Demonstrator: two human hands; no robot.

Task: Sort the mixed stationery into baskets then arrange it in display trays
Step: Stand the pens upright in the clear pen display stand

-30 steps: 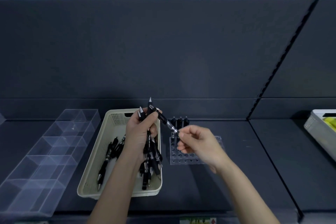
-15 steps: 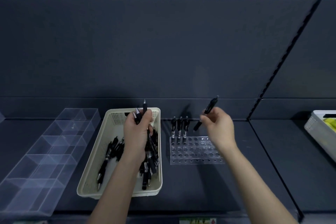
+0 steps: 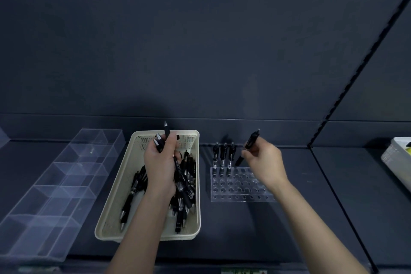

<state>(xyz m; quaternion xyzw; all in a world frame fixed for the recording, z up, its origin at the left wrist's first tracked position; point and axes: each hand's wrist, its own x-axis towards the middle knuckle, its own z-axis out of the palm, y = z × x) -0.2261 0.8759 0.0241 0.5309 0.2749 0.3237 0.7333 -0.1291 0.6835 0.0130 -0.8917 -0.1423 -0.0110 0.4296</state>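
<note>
Just changed: the right hand (image 3: 264, 162) has pulled one pen (image 3: 251, 140) off the left hand's bundle (image 3: 165, 131) and carried it across to the rack (image 3: 244, 191), where it now dips toward the back row.
Meaning: the display stage is under way. This would be the fourth pen racked. Most holes are unfilled, so plenty remains.
Shelf (image 3: 311, 207): dark, carries everything.
Divider tray (image 3: 55, 184): clear, far left, well apart from both hands.
Basket (image 3: 189, 132): cream, between tray and rack, with loose pens (image 3: 131, 196) lying inside.
Rack: clear and drilled, just right of the basket. Three standing pens (image 3: 223, 155) fill the left end of its back row.
Left hand (image 3: 161, 167): held over the basket, back of the hand up. The grip is clenched round the bundle, and pen tips poke out above the fist.
Right hand: poised over the rack's far edge, just beside the standing pens. The grip is pinching the pen at mid-barrel.
Pen: tilted, top end up and right, tip down and left. The tip seems just short of a hole, though the blur leaves contact unclear.
</note>
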